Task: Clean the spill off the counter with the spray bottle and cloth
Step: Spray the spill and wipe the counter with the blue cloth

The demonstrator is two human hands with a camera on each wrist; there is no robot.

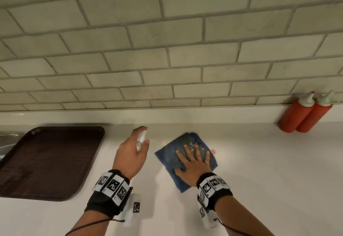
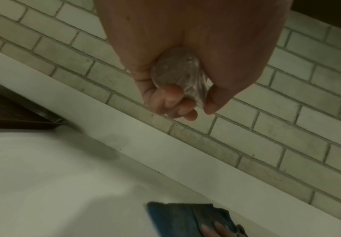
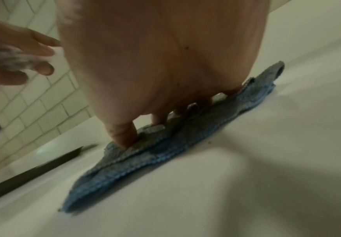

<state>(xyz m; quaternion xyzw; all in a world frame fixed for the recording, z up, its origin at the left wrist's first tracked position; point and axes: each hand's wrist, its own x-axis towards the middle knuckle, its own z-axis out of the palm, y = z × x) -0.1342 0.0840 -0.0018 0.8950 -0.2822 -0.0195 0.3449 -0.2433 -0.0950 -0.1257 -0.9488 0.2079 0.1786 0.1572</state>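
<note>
A folded blue cloth (image 1: 170, 152) lies flat on the white counter (image 1: 259, 170), and my right hand (image 1: 193, 161) presses down on it with straight, spread fingers. The cloth (image 3: 165, 152) shows under that palm in the right wrist view, thumb tip dug into its edge. To the left, my left hand (image 1: 138, 146) holds a small clear spray bottle (image 1: 141, 140) above the counter, index finger over its white top. In the left wrist view the fingers curl round the bottle's clear base (image 2: 177, 72). A small red smear (image 1: 213, 151) shows at the cloth's right edge.
A dark brown tray (image 1: 46, 161) sits on the counter at the left, beside a metal sink edge (image 1: 7, 139). Two red squeeze bottles (image 1: 304, 115) stand against the tiled wall (image 1: 167, 50) at the back right. A low white ledge (image 1: 167, 115) runs along the wall.
</note>
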